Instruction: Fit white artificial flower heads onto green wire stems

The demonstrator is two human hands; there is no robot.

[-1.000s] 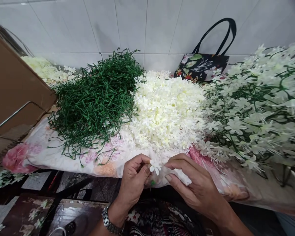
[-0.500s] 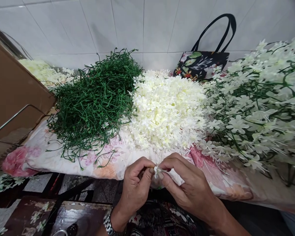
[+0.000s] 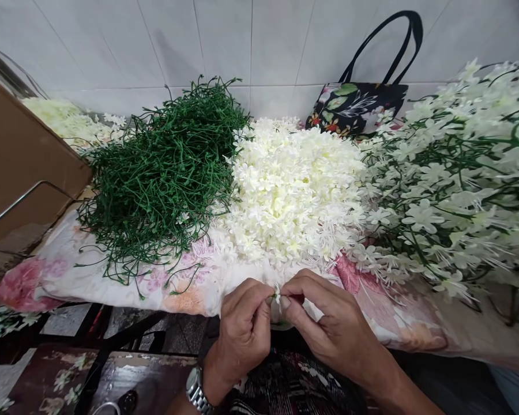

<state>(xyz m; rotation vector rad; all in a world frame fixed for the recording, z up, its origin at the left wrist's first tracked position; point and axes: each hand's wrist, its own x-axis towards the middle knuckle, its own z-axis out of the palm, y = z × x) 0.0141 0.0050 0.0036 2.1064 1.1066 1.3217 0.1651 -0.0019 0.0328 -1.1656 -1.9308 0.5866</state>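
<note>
Close to the table's front edge, a small white artificial flower (image 3: 277, 293) sits between my two hands. My left hand (image 3: 246, 317) is closed in a pinch beside it, with a trace of green stem at the fingertips. From the other side, my right hand (image 3: 324, 314) pinches the flower between thumb and forefinger. Beyond them lies a heap of loose white blossoms (image 3: 294, 190). A tangled pile of green plastic stems (image 3: 164, 173) lies to its left. On the right stand assembled white flower sprays (image 3: 458, 190) with green stems.
A floral cloth (image 3: 121, 294) covers the table. A cardboard box (image 3: 26, 150) stands at the left, with more pale blossoms (image 3: 64, 118) behind it. A black floral bag (image 3: 357, 109) leans by the tiled wall. A brown stool (image 3: 147, 380) is at lower left.
My hands have drawn slightly closer together around the flower, which now appears turned more edge-on. The left hand has rotated a little. The view has shifted slightly.
</note>
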